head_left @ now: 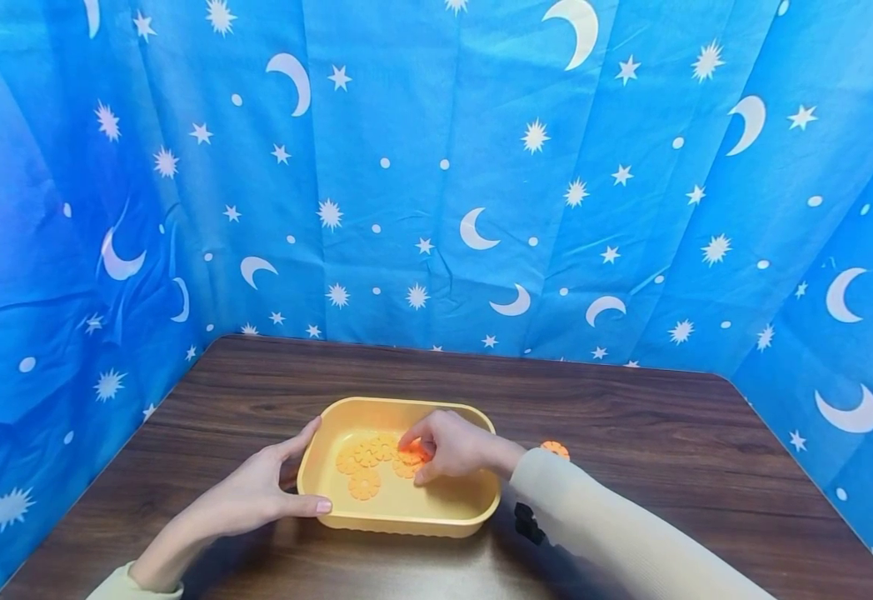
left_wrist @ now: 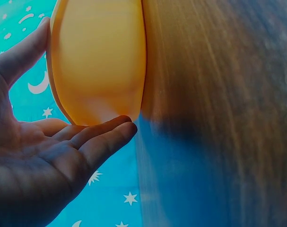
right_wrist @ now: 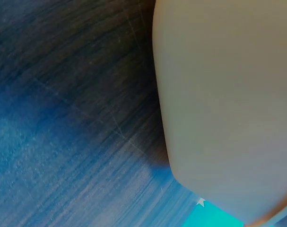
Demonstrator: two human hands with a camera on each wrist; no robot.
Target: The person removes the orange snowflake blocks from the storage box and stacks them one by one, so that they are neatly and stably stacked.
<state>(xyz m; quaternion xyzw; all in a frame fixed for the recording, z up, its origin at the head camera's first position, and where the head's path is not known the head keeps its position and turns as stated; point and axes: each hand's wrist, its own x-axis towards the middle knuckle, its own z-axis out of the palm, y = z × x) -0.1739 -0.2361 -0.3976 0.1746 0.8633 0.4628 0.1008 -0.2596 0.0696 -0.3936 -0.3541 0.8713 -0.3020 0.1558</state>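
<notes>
A yellow plastic tub stands on the table, several light-orange notched discs lying flat inside it. My left hand holds the tub's left end, thumb and fingers spread along its rim. In the left wrist view the fingers of my left hand lie against the tub's outer wall. Reaching in from the right, my right hand pinches a brighter orange notched disc low over the others. The fingers partly hide that disc. The right wrist view does not show the right hand.
Another orange notched disc lies on the dark wood table, just beyond the right sleeve. Below that forearm is a small black object. A blue curtain with moons and stars surrounds the table's back and sides.
</notes>
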